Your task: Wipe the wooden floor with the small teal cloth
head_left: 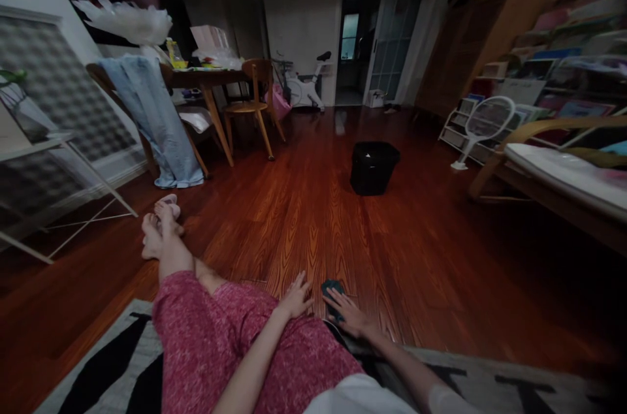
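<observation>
My left hand (295, 296) hovers over or rests at the edge of my raspberry-red trousers (245, 335), its fingers spread and nothing in them. To its right, my right hand (349, 313) reaches with stretched fingers across a small dark teal object (331, 287) low down by the wooden floor. The fingers cover part of that object, and its kind is too dark to make out. My bare feet (157, 231) lie to the left, close to a pale slipper (170, 203).
A black lidded bin (374, 169) stands on the floor (294, 205) ahead. Light-blue jeans (151, 117) hang over a chair beside a wooden table (196, 79). A white racket-shaped item (490, 119) leans near shelves, with a wooden-armed seat (563, 172) at right. Beneath me lies a patterned rug (117, 349).
</observation>
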Demonstrator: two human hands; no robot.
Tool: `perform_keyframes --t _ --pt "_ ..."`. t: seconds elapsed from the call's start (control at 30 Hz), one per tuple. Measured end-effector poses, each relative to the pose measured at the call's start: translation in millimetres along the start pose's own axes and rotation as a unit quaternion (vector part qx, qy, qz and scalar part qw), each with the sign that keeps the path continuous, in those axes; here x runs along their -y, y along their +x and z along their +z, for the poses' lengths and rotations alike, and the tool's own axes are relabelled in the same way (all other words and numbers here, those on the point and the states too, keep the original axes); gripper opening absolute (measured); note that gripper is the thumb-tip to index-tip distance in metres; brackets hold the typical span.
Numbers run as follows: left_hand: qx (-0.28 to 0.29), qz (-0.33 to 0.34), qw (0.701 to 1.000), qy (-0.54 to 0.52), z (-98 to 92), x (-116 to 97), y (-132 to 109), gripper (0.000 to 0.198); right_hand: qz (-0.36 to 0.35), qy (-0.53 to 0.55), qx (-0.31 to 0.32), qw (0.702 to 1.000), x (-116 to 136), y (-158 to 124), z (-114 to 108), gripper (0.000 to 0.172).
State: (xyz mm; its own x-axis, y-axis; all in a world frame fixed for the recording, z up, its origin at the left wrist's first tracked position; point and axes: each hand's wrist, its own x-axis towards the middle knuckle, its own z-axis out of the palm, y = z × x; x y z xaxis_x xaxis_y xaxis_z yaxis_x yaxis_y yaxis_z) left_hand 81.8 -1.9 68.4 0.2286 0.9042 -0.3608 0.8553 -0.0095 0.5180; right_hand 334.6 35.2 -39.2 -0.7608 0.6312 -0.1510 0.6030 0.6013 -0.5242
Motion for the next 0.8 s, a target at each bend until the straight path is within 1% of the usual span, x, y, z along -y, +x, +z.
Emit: perform_keyframes --t 0.1,0.2,0.27,0.3,0.33,0.4,0.5,0.57,0.63,0.7,0.73,0.8 --pt "0.001 -0.001 1.0 0.009 -3.1 -3.8 -2.4 0.072 0.042 -0.009 -0.013 0.999 2.8 47.2 -21.9 0.069" --pt "0.0 -0.01 1.0 0.014 -5.4 -6.9 -4.3 0.072 0.082 -0.013 -0.006 0.997 8.0 87.6 -43.0 0.07" --pt "-0.003 -0.014 1.0 0.013 -5.8 -7.4 -4.7 0.073 0.095 -0.011 0.003 0.995 10.5 99.0 -51.0 0.072" --pt "-0.004 -0.014 1.0 0.012 -5.8 -7.3 -4.6 0.073 0.094 -0.009 0.006 0.995 10.8 98.6 -51.9 0.072" --pt "-0.004 -0.016 1.0 0.012 -5.7 -7.2 -4.4 0.073 0.089 -0.007 0.007 0.996 10.4 94.1 -50.3 0.073" --pt "-0.001 -0.019 1.0 0.011 -5.4 -6.9 -3.6 0.074 0.063 -0.001 0.01 0.998 7.5 73.8 -39.9 0.073" --pt "0.007 -0.02 1.0 0.009 -5.3 -6.4 -2.5 0.074 0.019 0.009 0.02 1.0 1.6 25.2 -11.5 0.071" --pt "0.009 -0.016 1.0 0.004 -5.2 -5.6 -2.3 0.075 0.005 0.016 0.033 0.999 -0.2 -8.3 8.1 0.072" --pt "0.007 -0.012 1.0 0.001 -5.1 -4.4 -2.3 0.076 0.0 0.023 0.045 0.999 0.8 -33.3 21.8 0.075" --pt "0.006 -0.01 1.0 0.0 -4.9 -3.6 -2.6 0.076 0.001 0.029 0.051 0.998 3.2 -44.0 25.9 0.076" --pt "0.005 -0.01 1.0 0.001 -5.0 -3.5 -2.9 0.075 0.004 0.03 0.054 0.998 4.4 -43.3 24.1 0.075" --pt "0.006 -0.012 1.0 0.004 -5.5 -4.5 -3.9 0.074 0.011 0.027 0.059 0.998 6.0 -30.8 13.7 0.073"
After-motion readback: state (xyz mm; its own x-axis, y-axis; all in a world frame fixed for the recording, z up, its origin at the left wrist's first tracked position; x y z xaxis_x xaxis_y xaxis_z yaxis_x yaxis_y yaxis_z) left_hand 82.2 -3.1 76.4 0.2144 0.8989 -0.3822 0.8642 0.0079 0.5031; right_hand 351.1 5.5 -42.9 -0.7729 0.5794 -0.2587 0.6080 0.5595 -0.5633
